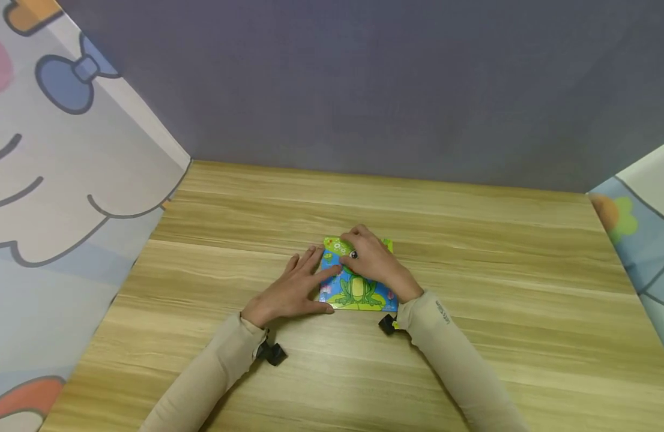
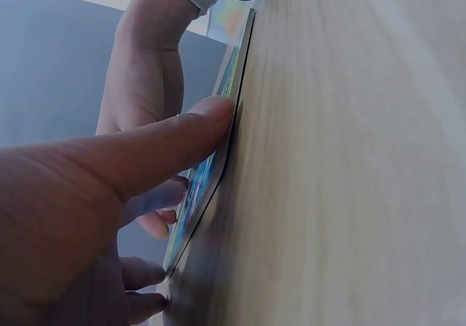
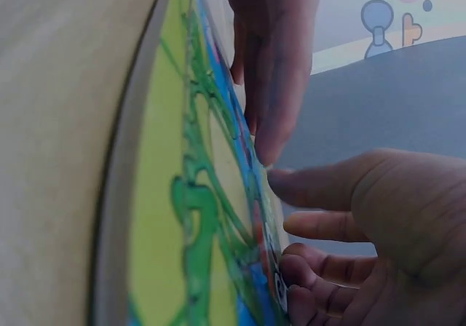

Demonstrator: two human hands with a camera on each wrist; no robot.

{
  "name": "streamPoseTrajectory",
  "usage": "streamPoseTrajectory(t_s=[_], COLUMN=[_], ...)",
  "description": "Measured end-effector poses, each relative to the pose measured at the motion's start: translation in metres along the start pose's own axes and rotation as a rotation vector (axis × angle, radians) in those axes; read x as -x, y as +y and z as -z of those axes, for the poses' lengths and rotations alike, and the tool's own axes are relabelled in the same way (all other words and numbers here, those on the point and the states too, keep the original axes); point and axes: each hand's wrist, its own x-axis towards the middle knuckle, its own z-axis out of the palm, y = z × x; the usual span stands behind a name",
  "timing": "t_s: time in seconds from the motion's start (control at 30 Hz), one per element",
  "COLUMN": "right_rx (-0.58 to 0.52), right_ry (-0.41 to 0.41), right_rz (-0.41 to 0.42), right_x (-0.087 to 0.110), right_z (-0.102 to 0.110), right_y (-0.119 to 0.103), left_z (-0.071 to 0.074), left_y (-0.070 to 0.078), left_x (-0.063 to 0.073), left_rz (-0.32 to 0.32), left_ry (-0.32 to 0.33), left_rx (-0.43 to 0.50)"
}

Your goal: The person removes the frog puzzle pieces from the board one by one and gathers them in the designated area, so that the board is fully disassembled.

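A frog jigsaw puzzle [image 1: 358, 291], a thin board with a green frog on a blue ground, lies on the wooden table under both hands. My left hand [image 1: 291, 291] is spread along its left side. The thumb [image 2: 213, 115] touches the near edge, and one finger reaches over the picture. My right hand [image 1: 372, 261] lies over the upper part, its bent fingertips on the picture around the frog's eye. In the right wrist view, thumb and fingers [image 3: 320, 225] rest apart on the puzzle [image 3: 164, 195], and wavy seams show. The palm hides part of the frog's head.
The wooden table [image 1: 505, 288] extends around the puzzle. A grey-blue panel [image 1: 364, 90] stands along its far edge. Walls with cartoon prints [image 1: 67, 180] flank the left and right sides. A black wrist camera [image 1: 272, 354] hangs below the left wrist, near the tabletop.
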Motion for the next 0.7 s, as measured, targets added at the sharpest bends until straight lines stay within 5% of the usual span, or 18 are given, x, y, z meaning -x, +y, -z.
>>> streamPoseTrajectory(t_s=[0.7], right_rx=[0.055], right_ry=[0.008], right_rz=[0.007], right_x=[-0.0028], right_z=[-0.0087], right_y=[-0.0005], left_z=[0.0], left_y=[0.0013], left_x=[0.0003], left_rz=[-0.024], left_ry=[0.012], left_rx=[-0.056])
